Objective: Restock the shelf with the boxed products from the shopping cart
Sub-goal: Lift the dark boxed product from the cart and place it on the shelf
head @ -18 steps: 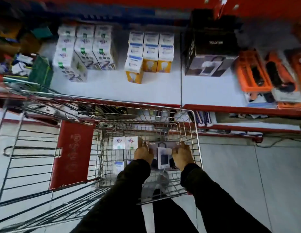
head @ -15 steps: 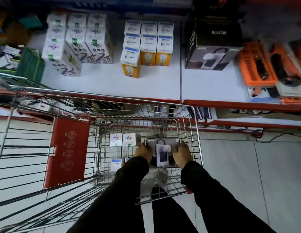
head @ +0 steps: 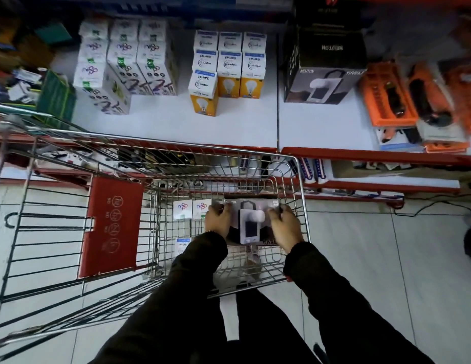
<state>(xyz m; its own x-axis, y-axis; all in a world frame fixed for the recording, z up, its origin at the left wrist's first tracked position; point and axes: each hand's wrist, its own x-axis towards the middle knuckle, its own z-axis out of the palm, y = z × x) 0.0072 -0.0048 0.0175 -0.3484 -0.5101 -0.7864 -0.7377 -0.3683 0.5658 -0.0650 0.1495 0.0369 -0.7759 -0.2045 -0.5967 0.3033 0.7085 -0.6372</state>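
Observation:
Both my hands are inside the wire shopping cart (head: 300,185), gripping a black lantern box (head: 251,222) by its two sides. My left hand (head: 218,219) holds its left edge and my right hand (head: 284,224) its right edge. The box is raised a little above the cart floor. Two small white boxes (head: 192,209) lie in the cart just left of it, and another white box (head: 183,245) lies nearer me. On the white shelf (head: 229,127) above stands a matching black lantern box (head: 321,82) with more black boxes stacked behind it.
White bulb boxes (head: 124,67) and yellow-and-white bulb boxes (head: 226,69) stand in rows on the shelf. Orange blister packs (head: 402,101) lie at the right. The cart's red child-seat flap (head: 112,227) is at the left. Lower shelves (head: 387,177) hold more goods. A cable (head: 426,208) runs over the tiled floor.
The lantern box has come up slightly in the cart between my hands. My view has shifted, so the shelf sits a bit lower in frame.

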